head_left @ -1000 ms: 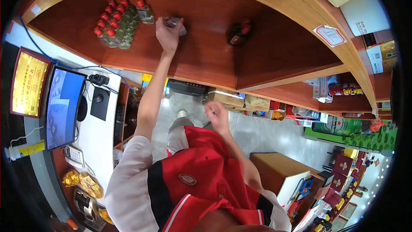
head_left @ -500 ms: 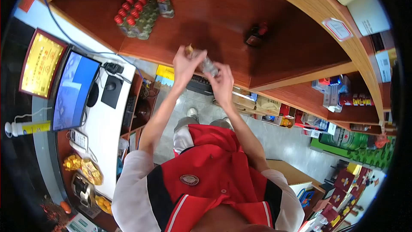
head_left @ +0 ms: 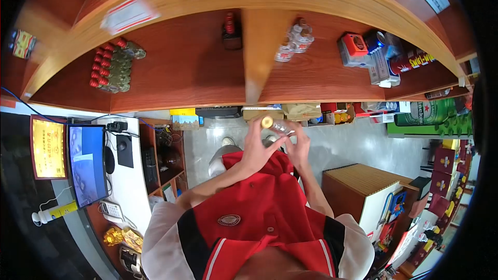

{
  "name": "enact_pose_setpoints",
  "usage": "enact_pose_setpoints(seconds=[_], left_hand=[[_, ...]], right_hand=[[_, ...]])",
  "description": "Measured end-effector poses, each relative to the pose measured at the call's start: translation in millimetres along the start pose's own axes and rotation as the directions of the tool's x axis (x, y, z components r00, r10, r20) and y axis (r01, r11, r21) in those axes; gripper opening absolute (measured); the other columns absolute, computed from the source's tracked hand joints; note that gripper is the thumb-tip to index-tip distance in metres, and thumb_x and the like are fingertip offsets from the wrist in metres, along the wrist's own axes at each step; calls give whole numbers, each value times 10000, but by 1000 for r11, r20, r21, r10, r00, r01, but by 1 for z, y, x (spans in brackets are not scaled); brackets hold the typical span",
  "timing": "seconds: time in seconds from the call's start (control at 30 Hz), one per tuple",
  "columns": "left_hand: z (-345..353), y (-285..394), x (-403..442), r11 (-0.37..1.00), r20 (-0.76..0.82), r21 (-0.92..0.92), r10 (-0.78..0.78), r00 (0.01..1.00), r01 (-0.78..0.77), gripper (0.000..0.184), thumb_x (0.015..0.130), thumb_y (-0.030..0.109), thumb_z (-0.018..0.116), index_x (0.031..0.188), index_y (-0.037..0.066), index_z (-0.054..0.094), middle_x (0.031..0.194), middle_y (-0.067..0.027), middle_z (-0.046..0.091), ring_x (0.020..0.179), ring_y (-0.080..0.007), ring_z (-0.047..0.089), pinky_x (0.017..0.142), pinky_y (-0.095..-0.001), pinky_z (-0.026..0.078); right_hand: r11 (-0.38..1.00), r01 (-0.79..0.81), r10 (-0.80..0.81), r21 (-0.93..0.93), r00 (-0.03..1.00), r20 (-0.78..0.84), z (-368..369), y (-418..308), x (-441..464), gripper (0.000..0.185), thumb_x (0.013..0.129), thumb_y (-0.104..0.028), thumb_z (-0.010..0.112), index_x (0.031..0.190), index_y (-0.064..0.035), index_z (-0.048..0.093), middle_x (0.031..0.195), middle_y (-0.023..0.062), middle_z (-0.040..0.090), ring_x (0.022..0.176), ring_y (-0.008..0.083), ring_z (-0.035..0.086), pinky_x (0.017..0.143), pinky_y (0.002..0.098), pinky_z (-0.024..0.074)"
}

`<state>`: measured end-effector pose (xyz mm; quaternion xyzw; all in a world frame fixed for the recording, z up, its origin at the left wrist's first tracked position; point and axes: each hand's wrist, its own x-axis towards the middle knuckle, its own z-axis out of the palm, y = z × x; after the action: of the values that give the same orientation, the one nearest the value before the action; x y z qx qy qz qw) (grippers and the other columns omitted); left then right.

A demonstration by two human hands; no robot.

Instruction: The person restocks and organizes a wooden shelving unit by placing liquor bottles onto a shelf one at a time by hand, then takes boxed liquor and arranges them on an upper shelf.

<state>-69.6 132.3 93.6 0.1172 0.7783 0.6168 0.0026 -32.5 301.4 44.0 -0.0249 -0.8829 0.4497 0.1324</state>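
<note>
The slim, clear, glass-like bottle point(head_left: 281, 127) lies aslant between gripping fingers, gold cap point(head_left: 267, 122) toward left hand point(head_left: 254, 150), other end toward right hand point(head_left: 299, 150).

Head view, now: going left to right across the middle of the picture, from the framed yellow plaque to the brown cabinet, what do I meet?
Framed yellow plaque → monitor → mouse pad → left hand → right hand → brown cabinet.

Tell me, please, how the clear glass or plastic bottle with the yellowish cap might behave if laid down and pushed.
The clear bottle would probably roll, since its body looks rounded. It might also prove slippery, given its shiny surface.
</note>
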Motion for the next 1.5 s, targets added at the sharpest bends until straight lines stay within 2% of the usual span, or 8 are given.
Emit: enact_pose_setpoints(seconds=[0.23,0.63,0.93,1.0,1.1,1.2,1.33,1.5], left_hand=[[101,-9,100,984,-107,-132,103,989,-117,664,910,101,768,1434,-78,401,1323,-265,529,1275,-374,573,1103,-458,484],[157,-37,183,967,-221,170,227,949,-191,705,917,120,719,1500,-59,367,1368,-266,404,1256,-421,484,1079,-469,432],[165,-37,177,957,-242,256,201,949,-137,773,929,90,703,1586,-4,308,1540,-299,328,1440,-458,371,1200,-492,361],[168,-35,178,950,-250,279,211,945,-138,816,902,78,710,1592,-26,286,1496,-289,368,1375,-481,443,1125,-497,424],[167,-31,179,962,-225,241,180,957,-124,813,912,96,703,1598,-21,284,1525,-281,374,1386,-481,452,1118,-502,439],[165,-38,179,958,-215,262,172,961,-113,802,928,129,693,1605,-5,283,1547,-276,379,1399,-482,447,1129,-506,438],[166,-39,162,965,-223,248,141,965,-84,745,921,127,667,1573,-16,338,1548,-286,398,1454,-475,375,1211,-505,345],[146,-28,112,951,-273,265,232,934,-159,558,940,77,656,1470,48,486,1323,-228,554,1224,-422,585,988,-496,510]], right_hand=[[997,63,-69,-34,982,-176,-35,66,98,423,873,-65,789,1253,29,627,1112,227,688,1045,443,638,894,472,516],[993,120,-117,15,985,-123,-39,114,208,456,848,68,662,1295,32,576,1202,302,581,1136,510,564,953,531,485],[993,16,-1,119,993,-118,-28,118,235,378,852,46,718,1211,16,605,1167,226,649,1083,417,651,877,486,529],[977,-78,110,201,982,-156,-24,119,236,303,895,56,684,1189,13,628,1111,166,692,942,279,681,806,400,557],[993,21,7,117,973,-232,-16,127,238,315,882,61,707,1182,-3,635,1094,137,710,894,229,664,794,370,558],[988,17,16,155,978,-207,-12,140,237,347,858,55,729,1189,-28,658,1118,159,700,997,334,696,865,418,570],[974,3,38,226,984,-174,-13,136,241,373,867,-90,831,1185,-36,642,1062,94,727,913,221,713,838,358,586],[984,95,-55,154,969,-241,-9,148,243,408,845,-64,853,1192,3,649,1105,125,720,974,241,711,841,356,577]])
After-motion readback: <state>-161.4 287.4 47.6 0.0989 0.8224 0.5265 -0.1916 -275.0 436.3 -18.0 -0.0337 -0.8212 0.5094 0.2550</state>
